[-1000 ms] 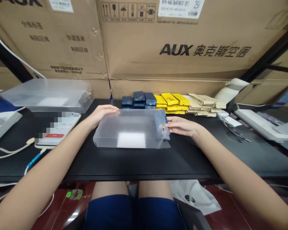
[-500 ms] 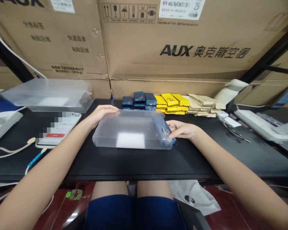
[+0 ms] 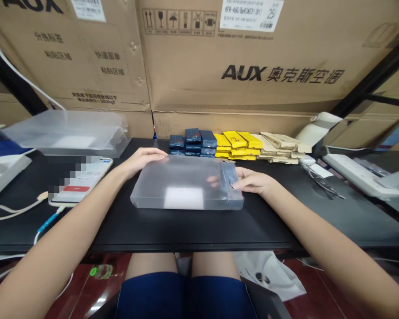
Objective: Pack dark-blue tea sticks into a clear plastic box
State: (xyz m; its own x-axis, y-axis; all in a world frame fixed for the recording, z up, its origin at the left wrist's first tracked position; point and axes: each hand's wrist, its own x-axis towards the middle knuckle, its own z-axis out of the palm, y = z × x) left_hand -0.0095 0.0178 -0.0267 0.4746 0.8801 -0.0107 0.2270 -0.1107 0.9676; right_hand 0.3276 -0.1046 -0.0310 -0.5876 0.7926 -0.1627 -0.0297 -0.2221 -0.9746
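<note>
Straightened since the earlier frame, the dark blue packet (image 3: 228, 175) has gone from slanting out past the box's edge to lying in line with the open right end of the clear plastic box (image 3: 176, 175). The right hand (image 3: 255, 181) holds the packet there in a narrow pinch, thumb on the near side, some fingers showing through the plastic. The left hand (image 3: 144, 160) steadies the box's far left corner, fingers laid over its edge in a loose grip. The box lies flat on the black bench (image 3: 193, 230), between the hands.

Beyond the right hand, towards the cardboard (image 3: 269, 53), sit stacked navy packets (image 3: 193, 136), yellow packets (image 3: 234, 141) and beige packets (image 3: 277, 142) side by side. A white bottle (image 3: 319, 127) leans past them; glasses (image 3: 324, 182) lie to that hand's right. Left of the left hand are a phone (image 3: 88, 175) and, farther back, more clear boxes (image 3: 64, 128).
</note>
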